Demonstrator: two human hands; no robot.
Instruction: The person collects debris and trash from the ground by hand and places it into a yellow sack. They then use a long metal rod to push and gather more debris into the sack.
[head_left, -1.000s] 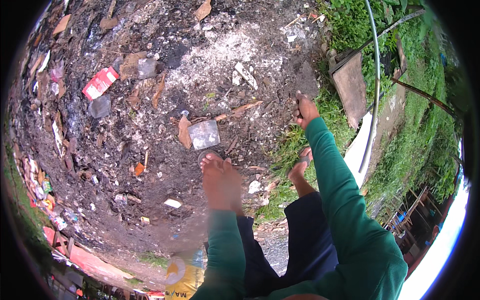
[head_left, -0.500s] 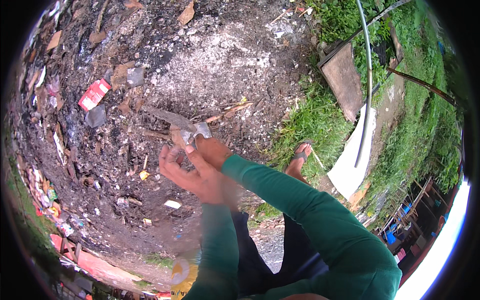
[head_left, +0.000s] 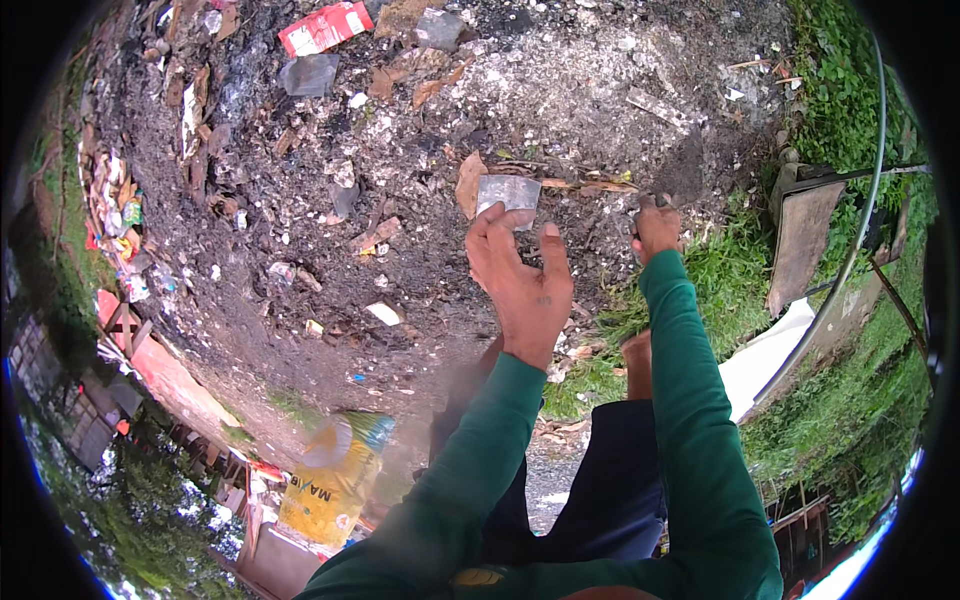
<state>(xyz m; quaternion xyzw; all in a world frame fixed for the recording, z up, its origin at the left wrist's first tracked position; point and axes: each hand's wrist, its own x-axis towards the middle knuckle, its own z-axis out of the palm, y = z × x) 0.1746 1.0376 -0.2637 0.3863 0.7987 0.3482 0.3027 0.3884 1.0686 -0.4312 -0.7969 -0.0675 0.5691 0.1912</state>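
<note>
Right hand (head_left: 657, 232) swung rightward, fingers curled round blurred tool (head_left: 682, 172); left hand (head_left: 520, 285) spread, empty, over grey sheet (head_left: 508, 190), likely light, stiffish, best edge-pinched.

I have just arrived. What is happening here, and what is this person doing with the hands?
A person in green sleeves works over littered ground. The right hand is closed around a dark tool, whose far part is blurred. The left hand is open, its fingertips over the near edge of a grey square; whether they touch it, I cannot tell. A brown scrap lies beside the square's left edge.
</note>
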